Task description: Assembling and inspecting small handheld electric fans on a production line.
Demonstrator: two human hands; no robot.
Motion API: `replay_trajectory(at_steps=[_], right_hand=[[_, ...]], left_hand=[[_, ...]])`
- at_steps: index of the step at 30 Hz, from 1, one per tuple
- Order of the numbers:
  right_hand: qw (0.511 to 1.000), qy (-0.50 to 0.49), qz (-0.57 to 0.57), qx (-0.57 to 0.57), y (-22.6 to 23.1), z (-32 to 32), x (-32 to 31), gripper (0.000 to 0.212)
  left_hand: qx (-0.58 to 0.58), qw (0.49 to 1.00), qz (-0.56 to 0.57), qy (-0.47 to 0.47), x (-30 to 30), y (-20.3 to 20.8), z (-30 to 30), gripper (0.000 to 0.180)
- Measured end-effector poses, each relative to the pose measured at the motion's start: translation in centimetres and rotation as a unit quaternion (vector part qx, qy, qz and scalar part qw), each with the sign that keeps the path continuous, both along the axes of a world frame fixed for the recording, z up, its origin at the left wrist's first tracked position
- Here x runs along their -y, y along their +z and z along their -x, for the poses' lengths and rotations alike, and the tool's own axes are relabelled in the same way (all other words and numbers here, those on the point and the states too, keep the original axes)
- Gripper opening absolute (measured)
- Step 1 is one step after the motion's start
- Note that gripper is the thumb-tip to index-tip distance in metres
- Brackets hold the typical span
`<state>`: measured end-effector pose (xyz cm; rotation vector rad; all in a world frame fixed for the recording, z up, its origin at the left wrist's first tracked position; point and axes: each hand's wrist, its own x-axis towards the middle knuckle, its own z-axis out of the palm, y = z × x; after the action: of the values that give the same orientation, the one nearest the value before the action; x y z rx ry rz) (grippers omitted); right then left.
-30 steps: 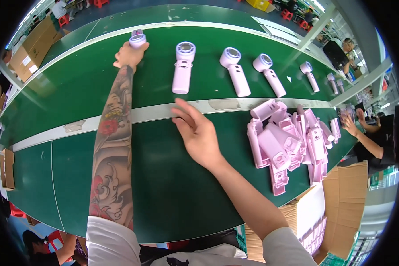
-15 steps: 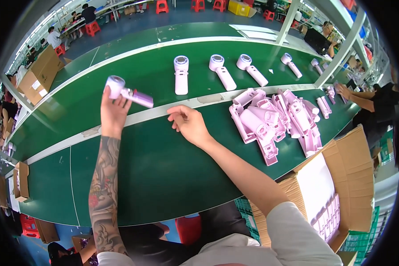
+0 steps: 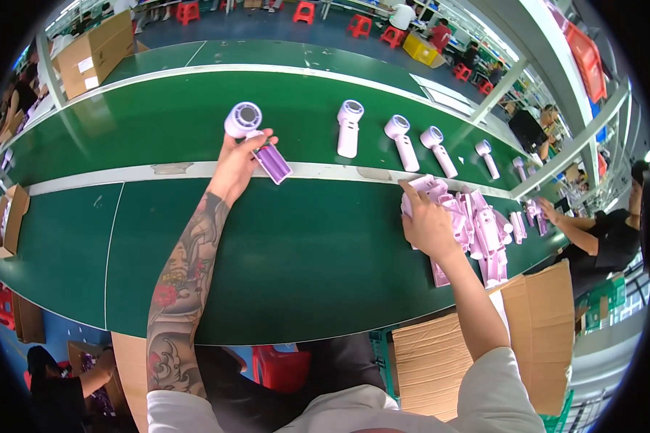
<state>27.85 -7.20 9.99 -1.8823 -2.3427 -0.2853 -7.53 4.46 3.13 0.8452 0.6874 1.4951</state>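
A lilac handheld fan (image 3: 244, 117) is gripped by my left hand (image 3: 236, 164), over the pale rail of the green workbench. Its round head points up. The handle (image 3: 273, 164) lacks its cover on the side I see, showing a purple inside. My right hand (image 3: 430, 222) lies over the left side of a heap of pink plastic handle shells (image 3: 484, 227). Its index finger is stretched out and its thumb is apart, touching or just above the shells. Some of its fingertips are hidden, and no shell is lifted.
Several assembled lilac fans (image 3: 348, 130) lie in a row on the green belt (image 3: 303, 94) beyond the rail. An open cardboard box (image 3: 534, 310) stands at the bench's right front edge. At the right, a co-worker's hands (image 3: 549, 211) handle similar parts. A small carton (image 3: 11, 220) sits far left.
My right hand has moved right, from above the bare bench onto the heap of shells. My left hand keeps the fan, now turned so the handle's open side shows. The view has swung right.
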Motion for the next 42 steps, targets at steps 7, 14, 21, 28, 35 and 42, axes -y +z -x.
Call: replay_trajectory(at_steps=[7, 14, 21, 28, 35, 42], right_hand=[[0.923, 0.011, 0.194, -0.331, 2.2, 1.3, -1.8, 0.051], [0.864, 0.113, 0.267, -0.412, -2.1, 8.4, -1.5, 0.038], [0.956, 0.242, -0.032, -0.164, -3.9, 10.9, -1.8, 0.036], [0.861, 0.063, 0.172, -0.475, -2.2, 14.5, -6.3, 0.034], [0.812, 0.147, 0.046, -0.563, -4.6, 17.6, -9.5, 0.027], [0.879, 0.152, 0.046, -0.45, -3.5, 18.7, -9.3, 0.031]], left_hand=[[-0.021, 0.999, -0.003, -0.044, 0.6, 0.6, 0.9, 0.05], [-0.007, 0.998, 0.002, -0.058, 0.4, 0.3, 1.0, 0.055], [-0.049, 0.998, -0.009, -0.024, 0.2, 0.2, 0.3, 0.061], [-0.1, 0.994, -0.021, -0.029, 0.7, 0.6, 0.1, 0.067], [-0.108, 0.993, -0.047, -0.024, 1.0, 0.3, -1.1, 0.065], [0.056, 0.993, -0.012, -0.099, 0.8, 0.2, -0.5, 0.068]])
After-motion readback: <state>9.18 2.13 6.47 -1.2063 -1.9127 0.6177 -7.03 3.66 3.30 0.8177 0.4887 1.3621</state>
